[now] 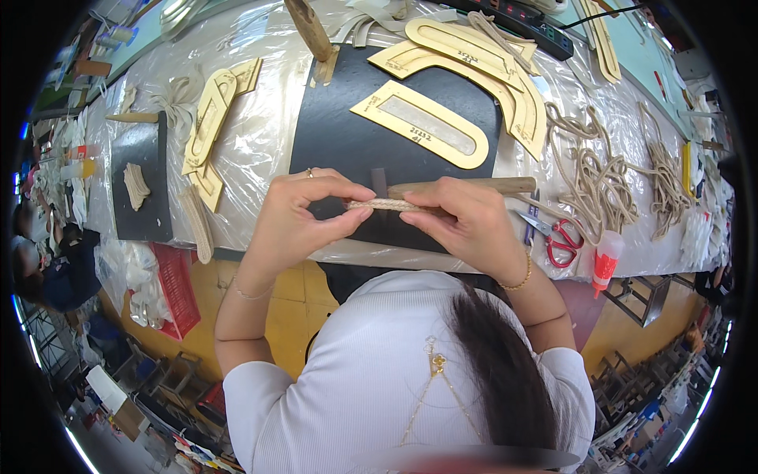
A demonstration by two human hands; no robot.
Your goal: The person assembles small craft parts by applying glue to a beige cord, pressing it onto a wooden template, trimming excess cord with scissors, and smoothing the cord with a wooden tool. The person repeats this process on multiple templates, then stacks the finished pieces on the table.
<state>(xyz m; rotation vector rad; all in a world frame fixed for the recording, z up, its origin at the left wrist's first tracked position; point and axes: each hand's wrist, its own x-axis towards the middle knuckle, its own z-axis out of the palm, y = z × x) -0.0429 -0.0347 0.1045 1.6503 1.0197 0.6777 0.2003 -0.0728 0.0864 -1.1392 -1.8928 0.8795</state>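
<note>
A short piece of beige braided cord is stretched level between my two hands, above the near edge of a black mat. My left hand pinches its left end between thumb and fingers. At the other end, my right hand grips the cord with thumb and forefinger, hiding part of it. Just beyond the cord lies a hammer with a wooden handle and a dark head. A pale yellow loop-shaped template rests farther back on the mat.
Scissors with red handles and a red-and-clear squeeze bottle are at the right near edge. Tangled beige cord lies behind them. More templates and a small dark board occupy the left. A wooden stick stands at the back.
</note>
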